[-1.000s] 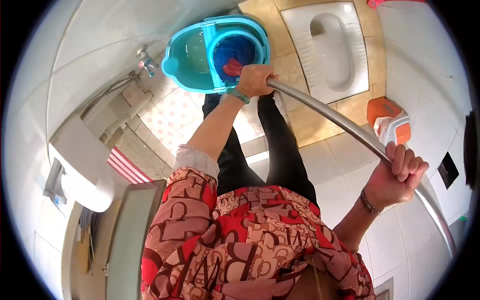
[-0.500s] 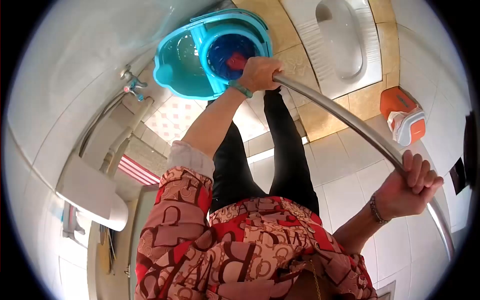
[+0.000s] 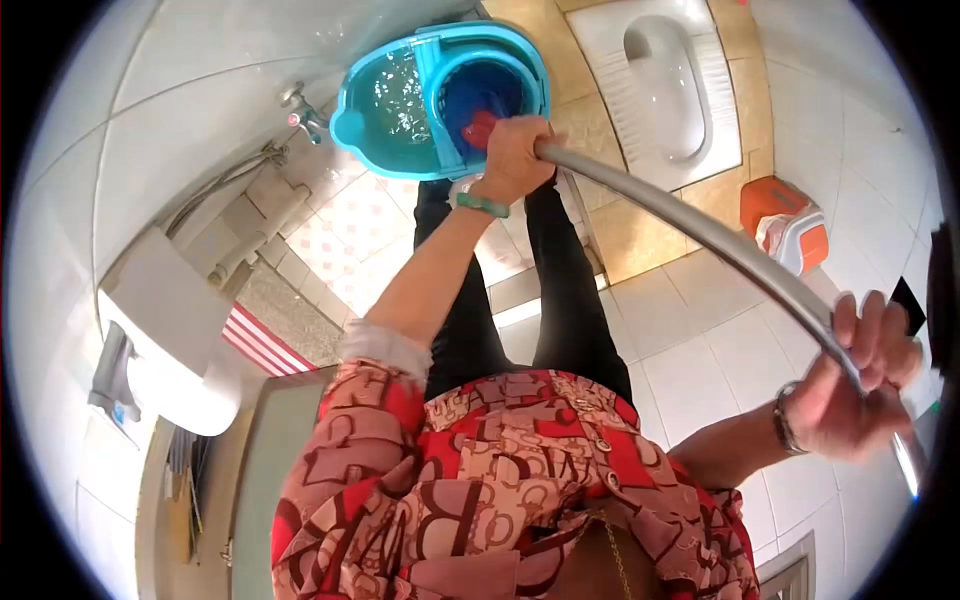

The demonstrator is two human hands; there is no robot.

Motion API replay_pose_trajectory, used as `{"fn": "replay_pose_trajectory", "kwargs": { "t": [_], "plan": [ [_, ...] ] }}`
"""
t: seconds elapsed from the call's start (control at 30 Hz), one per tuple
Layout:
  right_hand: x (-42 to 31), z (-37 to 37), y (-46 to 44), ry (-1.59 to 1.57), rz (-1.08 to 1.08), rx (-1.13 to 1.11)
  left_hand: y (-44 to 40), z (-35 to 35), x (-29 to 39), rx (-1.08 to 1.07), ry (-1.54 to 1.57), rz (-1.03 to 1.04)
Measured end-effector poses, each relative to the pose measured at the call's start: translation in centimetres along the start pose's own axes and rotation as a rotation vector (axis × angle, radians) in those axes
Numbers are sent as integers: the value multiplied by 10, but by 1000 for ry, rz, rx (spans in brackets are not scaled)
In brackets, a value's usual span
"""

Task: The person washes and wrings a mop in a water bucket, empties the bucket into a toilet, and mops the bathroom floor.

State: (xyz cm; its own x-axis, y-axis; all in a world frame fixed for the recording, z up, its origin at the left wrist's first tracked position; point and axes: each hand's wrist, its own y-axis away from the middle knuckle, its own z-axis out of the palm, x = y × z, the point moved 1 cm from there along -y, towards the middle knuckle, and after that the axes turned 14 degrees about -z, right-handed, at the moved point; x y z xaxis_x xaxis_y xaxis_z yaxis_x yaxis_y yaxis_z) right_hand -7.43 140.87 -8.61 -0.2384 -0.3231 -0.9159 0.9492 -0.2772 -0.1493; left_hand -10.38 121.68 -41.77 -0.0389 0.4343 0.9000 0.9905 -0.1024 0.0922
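Left grip (image 3: 518, 160) wrapped round pole (image 3: 690, 218) at 12 o'clock, by bucket (image 3: 348, 126); right grip (image 3: 866, 370) curled round it at 3; spaced, I judge, for leverage.

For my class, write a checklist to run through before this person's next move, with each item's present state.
1. Left hand closed on the pole: ok.
2. Right hand on the pole, farther from the bucket: ok.
3. Red piece over the bucket's round compartment: ok.
4. Water in the other compartment: ok.
5. Firmness of the right hand's grip: cannot tell.
6. Pole's clearance from the orange bin: cannot tell from this view.
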Motion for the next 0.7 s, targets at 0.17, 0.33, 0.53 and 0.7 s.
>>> {"fn": "replay_pose_trajectory", "kwargs": {
  "t": [0.17, 0.33, 0.53, 0.7],
  "plan": [
    [9, 7, -38, -526, 90, -713, -2, -37, 7, -579, -51, 15],
    [29, 4, 15, -447, -58, -434, -11, -31, -13, -700, -41, 153],
    [31, 0, -16, -95, 84, -850, -16, -27, -13, -724, -69, 32],
    [32, 6, 36, 252, -130, -60, 5, -23, -23, -422, -94, -32]
  ]
}}
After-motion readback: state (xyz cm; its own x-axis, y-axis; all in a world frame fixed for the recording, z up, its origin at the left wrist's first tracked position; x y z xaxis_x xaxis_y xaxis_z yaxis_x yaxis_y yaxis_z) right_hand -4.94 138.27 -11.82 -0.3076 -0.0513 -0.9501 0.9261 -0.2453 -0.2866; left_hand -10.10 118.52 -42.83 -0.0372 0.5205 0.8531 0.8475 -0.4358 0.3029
